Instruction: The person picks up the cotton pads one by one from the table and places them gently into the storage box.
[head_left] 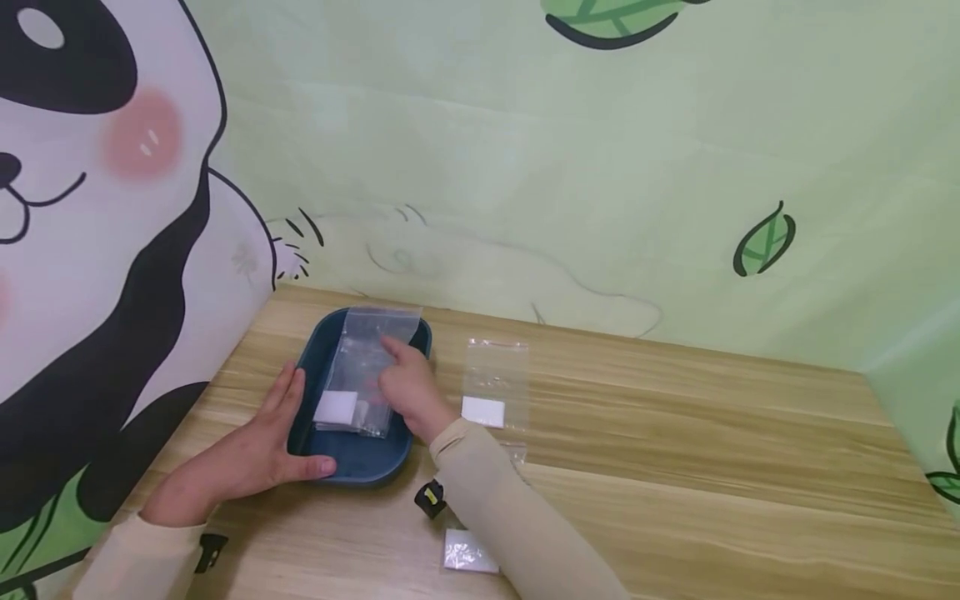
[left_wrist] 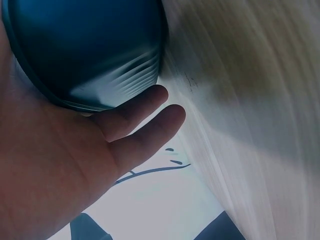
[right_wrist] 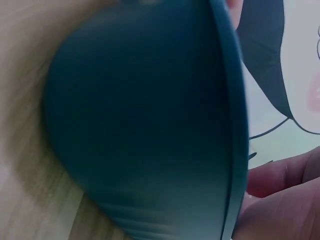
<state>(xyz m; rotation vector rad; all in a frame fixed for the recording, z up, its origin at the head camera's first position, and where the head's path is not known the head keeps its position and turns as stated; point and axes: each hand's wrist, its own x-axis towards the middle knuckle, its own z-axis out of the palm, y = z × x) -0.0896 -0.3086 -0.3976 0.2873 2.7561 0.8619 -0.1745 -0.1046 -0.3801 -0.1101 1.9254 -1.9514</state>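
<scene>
A blue tray [head_left: 367,471] stands at the left of the table. In it lie clear zip bags [head_left: 360,346] in a stack, a white rectangle at the top bag's lower left. My left hand [head_left: 247,454] rests at the tray's left side, fingers fairly straight along the outer wall and thumb at the near rim; two fingers [left_wrist: 150,132] show beside the wall in the left wrist view. Over the bags, my right hand [head_left: 411,390] has its index finger extended onto the top bag. The tray's wall hides most of that hand in the right wrist view.
Right of the tray lies another zip bag [head_left: 495,375] with a white rectangle. A further bag [head_left: 468,552] lies nearer me, partly under my right forearm. A green wall [head_left: 675,208] with a panda print rises behind the wood-grain table [head_left: 712,467].
</scene>
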